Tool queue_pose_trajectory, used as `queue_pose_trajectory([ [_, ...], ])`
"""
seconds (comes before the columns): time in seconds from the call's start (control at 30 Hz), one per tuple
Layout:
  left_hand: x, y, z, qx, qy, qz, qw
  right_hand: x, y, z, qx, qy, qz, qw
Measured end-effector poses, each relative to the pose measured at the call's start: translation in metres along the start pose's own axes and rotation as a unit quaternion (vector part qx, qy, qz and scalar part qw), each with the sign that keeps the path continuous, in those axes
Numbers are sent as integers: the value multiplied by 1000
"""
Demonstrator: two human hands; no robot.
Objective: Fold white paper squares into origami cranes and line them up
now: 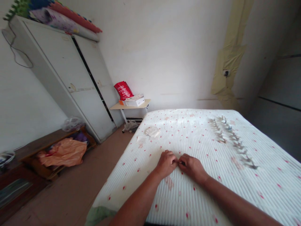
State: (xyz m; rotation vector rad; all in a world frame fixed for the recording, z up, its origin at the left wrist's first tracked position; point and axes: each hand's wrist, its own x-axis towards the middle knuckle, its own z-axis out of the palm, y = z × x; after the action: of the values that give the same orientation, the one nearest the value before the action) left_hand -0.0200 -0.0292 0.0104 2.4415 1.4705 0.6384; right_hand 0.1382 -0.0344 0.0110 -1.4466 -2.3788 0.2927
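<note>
- While there's plenty of stuff around this room, the bed (pixel 188 135) is the big one; whitish ribbed cover, red dots all over
- Next up, the pale wardrobe (pixel 51 59) back on the left; rolled mats (pixel 70 26) lie along its top
- Then a low wooden unit (pixel 44 138) in front of that; a crumpled orange bag (pixel 63 152) is spilling over its edge
- Small counter (pixel 115 106) by the far wall, past the bed's far left corner; red bag (pixel 123 91) propped up on it, white box (pixel 135 101) just beside
- Left hand (pixel 167 163), over the bed, fingers curled and pinched together; right hand (pixel 192 166) facing it, fingers pinched the same way
- Crumpled whitish packet (pixel 152 131) lying on the bed, beyond the left hand
- Small greyish pieces (pixel 238 144) off to the right on the bed, in two rows; pretty blurry, right row's longer
- Tiniest is a small dark bit (pixel 178 162) clamped in both hands' fingers, right where they meet; mostly hidden, so can't tell what it is
</note>
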Motion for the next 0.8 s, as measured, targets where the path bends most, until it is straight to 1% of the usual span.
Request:
queue_pose_trajectory([
  [0.17,-4,-3,-5,-89,26,-21,995,-3,0,-5,52,9,3,999],
  [0.27,-11,-2,-8,-120,67,-32,990,-4,-1,-7,66,15,2,998],
  [0.37,-21,1,-10,-105,126,-74,984,-4,-1,-8,90,16,-2,996],
  [0.47,-30,7,-12,-74,157,-92,981,-5,0,-9,121,18,-7,992],
  [0.57,-37,15,-13,-48,149,-75,985,-6,6,-11,168,35,-23,985],
  [0.7,-41,27,-10,-7,127,-76,989,-3,19,-12,195,92,-40,976],
  [0.8,-41,34,-5,24,121,-86,989,3,27,-9,195,121,-87,969],
])
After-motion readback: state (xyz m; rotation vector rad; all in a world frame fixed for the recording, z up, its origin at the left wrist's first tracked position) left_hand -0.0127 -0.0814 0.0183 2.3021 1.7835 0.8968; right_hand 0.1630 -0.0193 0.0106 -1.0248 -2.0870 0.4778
